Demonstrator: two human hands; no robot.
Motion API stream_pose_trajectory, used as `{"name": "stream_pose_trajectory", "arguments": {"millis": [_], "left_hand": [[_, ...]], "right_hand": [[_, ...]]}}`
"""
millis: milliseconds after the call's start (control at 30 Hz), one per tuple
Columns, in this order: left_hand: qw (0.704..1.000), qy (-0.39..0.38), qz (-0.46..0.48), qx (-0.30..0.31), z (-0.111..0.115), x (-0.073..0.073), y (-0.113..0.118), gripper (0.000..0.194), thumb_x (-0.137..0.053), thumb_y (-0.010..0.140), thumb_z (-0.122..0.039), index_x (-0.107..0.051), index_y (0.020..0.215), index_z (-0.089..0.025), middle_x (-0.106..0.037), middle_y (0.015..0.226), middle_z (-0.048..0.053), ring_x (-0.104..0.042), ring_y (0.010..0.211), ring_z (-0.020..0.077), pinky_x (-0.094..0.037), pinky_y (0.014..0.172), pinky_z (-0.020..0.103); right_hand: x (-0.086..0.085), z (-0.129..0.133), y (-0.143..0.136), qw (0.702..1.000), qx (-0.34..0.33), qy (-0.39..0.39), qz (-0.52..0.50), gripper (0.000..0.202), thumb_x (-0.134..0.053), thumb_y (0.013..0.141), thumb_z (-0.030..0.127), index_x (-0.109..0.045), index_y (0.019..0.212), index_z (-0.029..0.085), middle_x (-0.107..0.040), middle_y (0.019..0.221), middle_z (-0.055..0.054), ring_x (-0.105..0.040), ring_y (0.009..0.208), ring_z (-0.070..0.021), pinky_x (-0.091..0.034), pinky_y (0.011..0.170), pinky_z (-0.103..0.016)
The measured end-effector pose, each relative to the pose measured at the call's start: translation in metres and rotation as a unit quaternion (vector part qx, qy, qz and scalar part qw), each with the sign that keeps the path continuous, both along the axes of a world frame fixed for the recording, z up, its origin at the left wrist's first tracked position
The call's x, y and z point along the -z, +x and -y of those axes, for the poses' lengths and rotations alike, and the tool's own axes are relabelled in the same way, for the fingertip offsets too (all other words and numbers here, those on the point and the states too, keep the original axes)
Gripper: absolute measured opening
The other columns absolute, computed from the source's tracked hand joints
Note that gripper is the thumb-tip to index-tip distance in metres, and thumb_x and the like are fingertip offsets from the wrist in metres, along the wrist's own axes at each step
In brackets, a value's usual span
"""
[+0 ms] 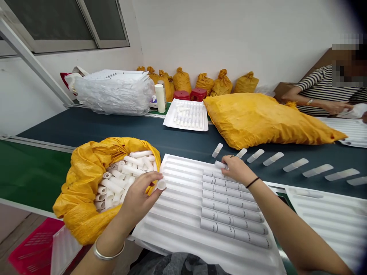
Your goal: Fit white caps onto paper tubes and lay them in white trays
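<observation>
My left hand (145,191) pinches a white plastic tube (161,185), seen almost end-on, between thumb and fingers. The hand hovers between the open yellow sack (86,168) of loose white tubes (113,183) and the ribbed white tray (180,229). At the tray's far edge, my right hand (236,168) has its fingers closed on a pale tube (220,164), whose other end they hide. Below that hand, printed tubes (226,200) lie in several parallel grooves, while the tray's left part shows bare grooves.
Translucent tubes (273,159) lie in a spaced line on the dark belt (183,141). Behind them rests a large full yellow sack (263,118). A smaller filled tray (169,114), a wrapped tray stack (114,95) and, at right, a person in a striped top (319,82) are beyond.
</observation>
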State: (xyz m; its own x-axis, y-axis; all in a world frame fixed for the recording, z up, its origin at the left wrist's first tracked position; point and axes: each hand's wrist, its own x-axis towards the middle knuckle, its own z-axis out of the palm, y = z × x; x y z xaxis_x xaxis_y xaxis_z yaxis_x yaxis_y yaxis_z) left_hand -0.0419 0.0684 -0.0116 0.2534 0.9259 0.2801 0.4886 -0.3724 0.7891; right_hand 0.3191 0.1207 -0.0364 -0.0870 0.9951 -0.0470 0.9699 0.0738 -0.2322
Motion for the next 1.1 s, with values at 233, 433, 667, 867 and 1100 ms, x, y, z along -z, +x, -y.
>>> {"name": "stream_pose_trajectory", "arguments": {"millis": [233,433,667,867,1100], "left_hand": [[0.882,-0.225,0.415,-0.01,0.008,0.004,0.047,0.038,-0.072,0.073,-0.034,-0.046,0.097,-0.021,-0.068,0.097,0.003,-0.065,0.081,0.0117,-0.052,0.079,0.028],[0.927,-0.229,0.297,0.016,0.01,0.005,0.044,0.032,-0.071,0.074,-0.033,-0.055,0.097,-0.018,-0.066,0.088,0.002,-0.062,0.078,0.0125,-0.05,0.071,0.025],[0.991,-0.091,0.002,0.101,0.013,-0.001,0.032,0.032,-0.056,0.087,-0.034,-0.061,0.115,-0.022,-0.067,0.089,0.003,-0.06,0.076,0.0148,-0.049,0.066,0.025],[0.988,0.095,-0.037,0.119,0.015,-0.002,0.031,0.032,-0.054,0.088,-0.019,-0.056,0.12,-0.02,-0.065,0.098,0.007,-0.06,0.091,0.0161,-0.05,0.081,0.028],[0.974,0.176,-0.068,0.129,0.02,0.005,0.037,0.04,-0.054,0.087,-0.012,-0.049,0.126,-0.02,-0.065,0.1,0.008,-0.06,0.093,0.018,-0.051,0.083,0.031]], "right_hand": [[-0.025,0.063,-0.065,0.887,-0.138,-0.008,-0.44,0.027,-0.048,0.091,0.03,-0.057,0.113,0.019,-0.065,0.101,-0.007,-0.061,0.074,-0.0143,-0.052,0.064,-0.027],[-0.036,0.075,-0.075,0.891,-0.197,0.12,-0.391,0.029,-0.05,0.092,0.023,-0.056,0.121,0.023,-0.061,0.108,-0.008,-0.059,0.098,-0.0183,-0.05,0.085,-0.034],[-0.039,0.072,-0.075,0.919,-0.227,0.106,-0.304,0.029,-0.053,0.092,0.028,-0.056,0.119,0.021,-0.065,0.107,-0.009,-0.061,0.096,-0.0193,-0.051,0.085,-0.034],[-0.033,0.072,-0.079,0.907,-0.136,-0.024,-0.398,0.028,-0.055,0.089,0.037,-0.062,0.11,0.02,-0.066,0.083,-0.004,-0.059,0.067,-0.014,-0.05,0.061,-0.026],[-0.026,0.081,-0.089,0.888,-0.121,-0.04,-0.442,0.028,-0.055,0.089,0.036,-0.062,0.109,0.019,-0.063,0.078,-0.003,-0.053,0.059,-0.0107,-0.046,0.053,-0.023]]}}
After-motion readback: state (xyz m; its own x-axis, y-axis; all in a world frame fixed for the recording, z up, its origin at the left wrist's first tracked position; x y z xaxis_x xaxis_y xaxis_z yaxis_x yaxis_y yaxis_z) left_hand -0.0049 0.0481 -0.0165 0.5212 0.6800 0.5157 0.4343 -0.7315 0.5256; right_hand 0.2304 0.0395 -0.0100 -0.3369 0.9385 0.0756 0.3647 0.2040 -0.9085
